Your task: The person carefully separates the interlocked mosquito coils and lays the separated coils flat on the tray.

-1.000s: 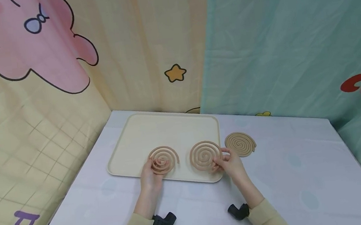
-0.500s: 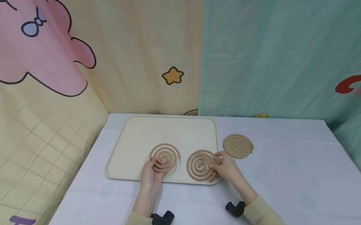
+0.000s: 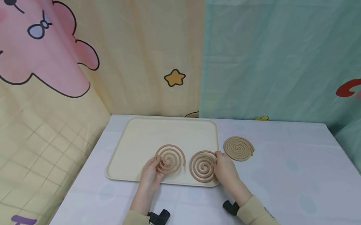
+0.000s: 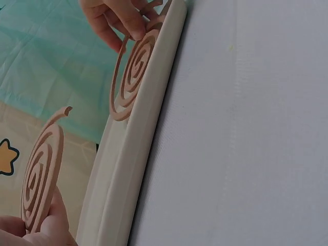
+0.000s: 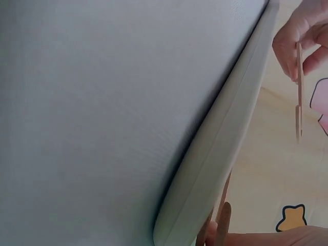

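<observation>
My left hand [image 3: 150, 174] holds a brown mosquito coil [image 3: 179, 153] by its left side, tilted up over the tray [image 3: 142, 125]. In the left wrist view this coil [image 4: 43, 169] stands nearly on edge between thumb and fingers. With my right hand [image 3: 227, 171] I pinch a second mosquito coil [image 3: 193, 168] by its right edge, near the tray's front right corner. Gaps show between the turns of both coils. Seen from the left wrist, the second coil [image 4: 118, 97] is close beside the tray's rim; whether it touches is unclear.
A third, tightly wound mosquito coil [image 3: 238, 148] lies on the white-covered table [image 3: 286, 174], just right of the tray. Printed curtains [image 3: 276, 51] close off the back and both sides.
The left coil has shifted slightly right. My right hand has brought its coil lower and nearer the tray's front corner, and its fingers have closed up at the coil's edge.
</observation>
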A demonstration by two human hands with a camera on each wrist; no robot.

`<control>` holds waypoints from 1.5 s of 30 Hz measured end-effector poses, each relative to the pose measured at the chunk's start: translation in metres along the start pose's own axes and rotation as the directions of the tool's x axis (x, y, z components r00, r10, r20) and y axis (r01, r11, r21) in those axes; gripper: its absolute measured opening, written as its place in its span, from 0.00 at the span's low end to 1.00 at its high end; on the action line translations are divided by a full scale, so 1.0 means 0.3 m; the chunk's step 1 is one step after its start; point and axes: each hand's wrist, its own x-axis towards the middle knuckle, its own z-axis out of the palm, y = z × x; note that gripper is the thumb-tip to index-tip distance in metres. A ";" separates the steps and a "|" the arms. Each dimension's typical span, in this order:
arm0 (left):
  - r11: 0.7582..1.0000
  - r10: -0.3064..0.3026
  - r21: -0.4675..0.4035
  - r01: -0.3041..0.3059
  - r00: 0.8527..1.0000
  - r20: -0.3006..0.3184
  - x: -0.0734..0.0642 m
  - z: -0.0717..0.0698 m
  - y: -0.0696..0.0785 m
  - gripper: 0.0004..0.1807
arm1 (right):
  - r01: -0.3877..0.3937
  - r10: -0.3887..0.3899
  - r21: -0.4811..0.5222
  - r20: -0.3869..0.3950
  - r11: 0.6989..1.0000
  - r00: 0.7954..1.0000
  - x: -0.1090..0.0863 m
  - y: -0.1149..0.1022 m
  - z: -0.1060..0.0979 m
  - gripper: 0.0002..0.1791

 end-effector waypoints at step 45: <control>0.565 0.211 0.824 -0.040 0.973 -0.097 0.029 -0.061 0.047 0.19 | -0.146 0.094 0.273 0.196 0.951 0.976 0.017 0.063 -0.029 0.29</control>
